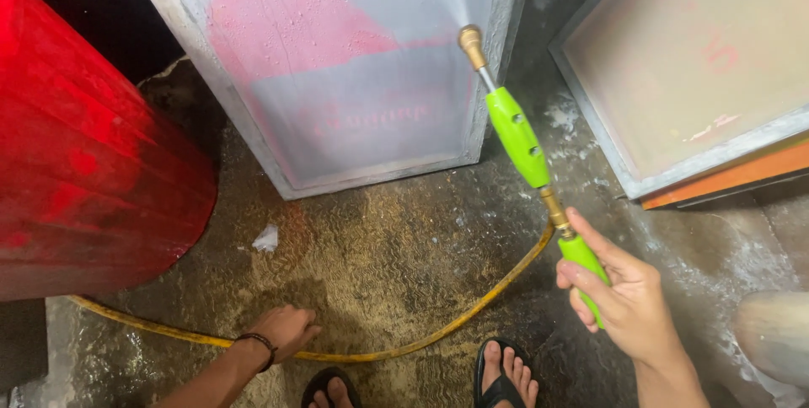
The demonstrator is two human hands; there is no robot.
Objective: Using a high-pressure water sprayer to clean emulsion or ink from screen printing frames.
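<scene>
Right hand [622, 294] raised at lower right, fingers curled in a grip, index finger stretched forward, wrist bent upward; left hand [285, 328] low at lower left, knuckles up, fingers loosely curled, dark band around wrist, forearm angled inward

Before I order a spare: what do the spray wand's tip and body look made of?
The nozzle tip looks like brass: dull golden metal. The spray wand body, held in the right hand, appears to be glossy lime-green plastic, moulded and smooth.
</scene>
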